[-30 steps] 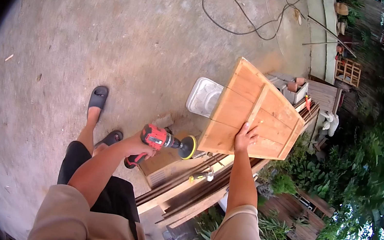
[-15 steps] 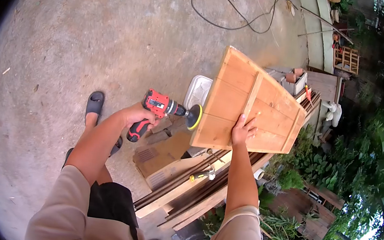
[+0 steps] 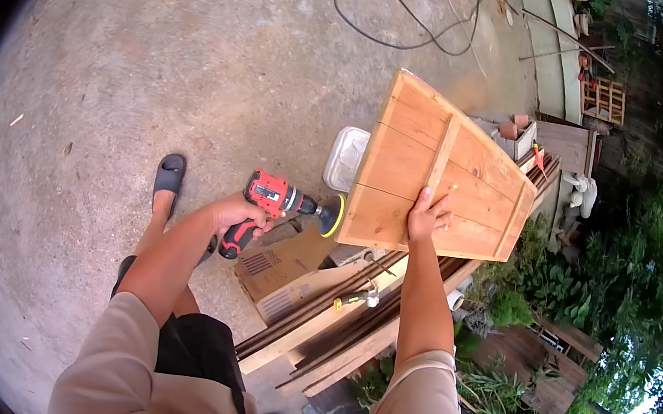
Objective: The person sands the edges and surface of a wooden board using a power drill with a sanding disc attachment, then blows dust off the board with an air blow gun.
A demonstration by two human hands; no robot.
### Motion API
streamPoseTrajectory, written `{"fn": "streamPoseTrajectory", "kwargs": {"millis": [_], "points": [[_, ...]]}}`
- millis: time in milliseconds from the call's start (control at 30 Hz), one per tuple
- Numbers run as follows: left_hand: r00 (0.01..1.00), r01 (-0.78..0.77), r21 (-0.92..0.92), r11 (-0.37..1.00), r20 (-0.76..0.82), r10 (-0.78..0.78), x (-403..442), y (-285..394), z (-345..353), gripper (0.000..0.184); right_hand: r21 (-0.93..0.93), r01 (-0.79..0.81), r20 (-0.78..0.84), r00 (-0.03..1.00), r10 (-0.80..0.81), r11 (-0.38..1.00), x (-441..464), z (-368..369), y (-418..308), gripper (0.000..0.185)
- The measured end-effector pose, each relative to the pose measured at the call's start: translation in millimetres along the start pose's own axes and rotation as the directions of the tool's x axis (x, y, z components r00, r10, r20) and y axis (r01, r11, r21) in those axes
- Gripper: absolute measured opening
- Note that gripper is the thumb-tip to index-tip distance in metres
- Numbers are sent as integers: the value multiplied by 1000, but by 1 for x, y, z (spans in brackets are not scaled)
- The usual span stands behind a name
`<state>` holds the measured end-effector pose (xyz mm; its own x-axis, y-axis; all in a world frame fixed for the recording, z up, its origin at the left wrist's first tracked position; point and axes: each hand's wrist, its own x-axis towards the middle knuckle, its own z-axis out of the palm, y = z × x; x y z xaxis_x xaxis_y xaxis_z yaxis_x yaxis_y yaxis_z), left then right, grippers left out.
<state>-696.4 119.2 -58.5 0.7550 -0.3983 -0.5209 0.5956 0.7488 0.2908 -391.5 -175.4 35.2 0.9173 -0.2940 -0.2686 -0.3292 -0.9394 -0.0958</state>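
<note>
My left hand [image 3: 241, 215] is wrapped round the grip of a red and black cordless drill [image 3: 267, 191]. The drill carries a round pad with a yellow rim [image 3: 332, 216], which meets or nearly meets the near edge of a wooden panel [image 3: 404, 175]; contact is hard to tell. This panel is made of joined boards with cross battens and rests over a stack of lumber. On its face, close to a batten, lies my right hand [image 3: 428, 217], fingers spread.
Long boards [image 3: 360, 364] lie under the panel, with a yellow-handled tool [image 3: 357, 299] on them. Beside them are a cardboard box [image 3: 284, 272] and a white tray [image 3: 346, 158]. A black cable [image 3: 405, 45] loops across the concrete floor; plants [image 3: 558, 281] grow at the right.
The pad has slid slightly down along the panel's edge. The panel and my right hand sit a little higher and farther right in view, partly from a small camera shift.
</note>
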Motion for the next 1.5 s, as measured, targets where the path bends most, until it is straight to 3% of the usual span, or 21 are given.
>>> {"fn": "streamPoseTrajectory", "kwargs": {"millis": [400,633,767,867,1000,1167,1267,1400,1500], "points": [[999,-27,-49,998,20,28,-14,-23,14,25,-4,-12,-2,1000,12,1000,2,1,-1,99],[999,11,-116,993,45,-6,-13,-56,7,47,-16,-13,5,1000,13,1000,2,1,-1,100],[994,-39,-110,993,99,50,-15,-75,7,53,-21,-10,6,1000,10,1000,2,0,-1,100],[998,29,-108,994,54,-23,-21,-87,9,45,-12,-13,2,1000,13,1000,4,1,-1,100],[995,65,150,987,67,-76,-29,-99,19,24,-7,-13,-7,1000,13,1000,0,1,-3,101],[984,-98,48,994,-145,104,-58,-81,28,21,6,-4,2,1000,4,1000,-1,-1,-2,101],[948,-157,124,980,-258,185,-62,-46,38,26,12,-16,-6,1000,17,1000,-7,-1,-7,100],[912,-293,284,913,-205,356,-43,-2,49,19,-12,-39,21,999,39,999,-15,-10,-16,100],[940,-229,270,935,-188,285,-37,18,58,23,-15,-43,22,999,43,999,-17,-11,-14,100]]}}
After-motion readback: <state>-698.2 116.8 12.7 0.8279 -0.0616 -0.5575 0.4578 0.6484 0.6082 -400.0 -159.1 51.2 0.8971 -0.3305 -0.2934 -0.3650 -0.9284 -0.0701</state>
